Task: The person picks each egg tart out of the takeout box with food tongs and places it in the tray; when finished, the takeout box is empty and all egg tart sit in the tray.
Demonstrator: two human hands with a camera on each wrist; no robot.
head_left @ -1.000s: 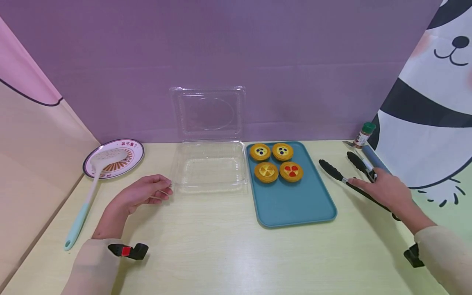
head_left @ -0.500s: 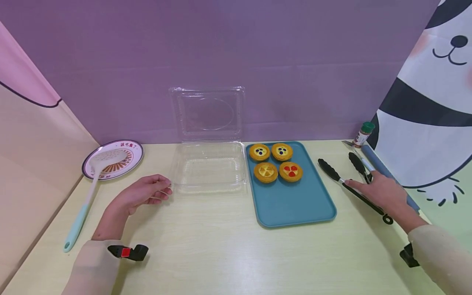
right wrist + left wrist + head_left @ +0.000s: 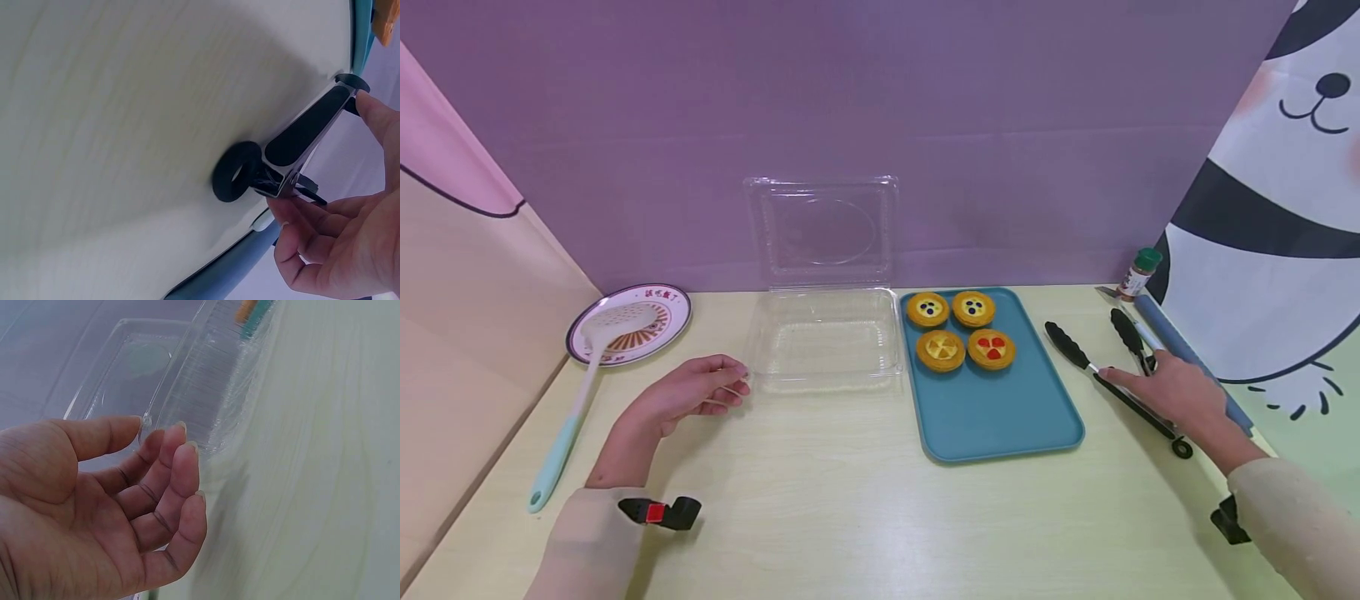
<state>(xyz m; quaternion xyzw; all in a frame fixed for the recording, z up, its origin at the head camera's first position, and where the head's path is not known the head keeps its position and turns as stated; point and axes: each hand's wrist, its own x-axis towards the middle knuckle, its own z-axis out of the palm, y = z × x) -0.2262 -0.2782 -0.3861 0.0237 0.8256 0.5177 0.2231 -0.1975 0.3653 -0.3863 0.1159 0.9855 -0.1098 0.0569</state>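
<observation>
A clear hinged plastic container [image 3: 827, 375] stands on the table with its lid raised against the purple backdrop. My left hand [image 3: 696, 392] is at its front left corner. In the left wrist view, the thumb and index finger of that hand pinch the container's rim [image 3: 145, 428], the other fingers loosely bent. On the right, my right hand [image 3: 1176, 387] grips a pair of black-tipped tongs [image 3: 1071, 346], whose two arms are spread. In the right wrist view, the thumb lies along one tong arm [image 3: 309, 128] and the fingertips are at the other side by the ring.
Several small tarts [image 3: 940, 350] sit on the blue tray [image 3: 1000, 425] beside the container. A plate [image 3: 673, 321] with a slotted turner [image 3: 568, 425] across it is at the left. A green-capped spice bottle [image 3: 1138, 275] and a long blue thing [image 3: 1180, 337] lie along the right edge.
My right hand has drawn slightly left with the tongs, and the tongs' ring end has shifted left into fuller view. The left hand and container have stayed put.
</observation>
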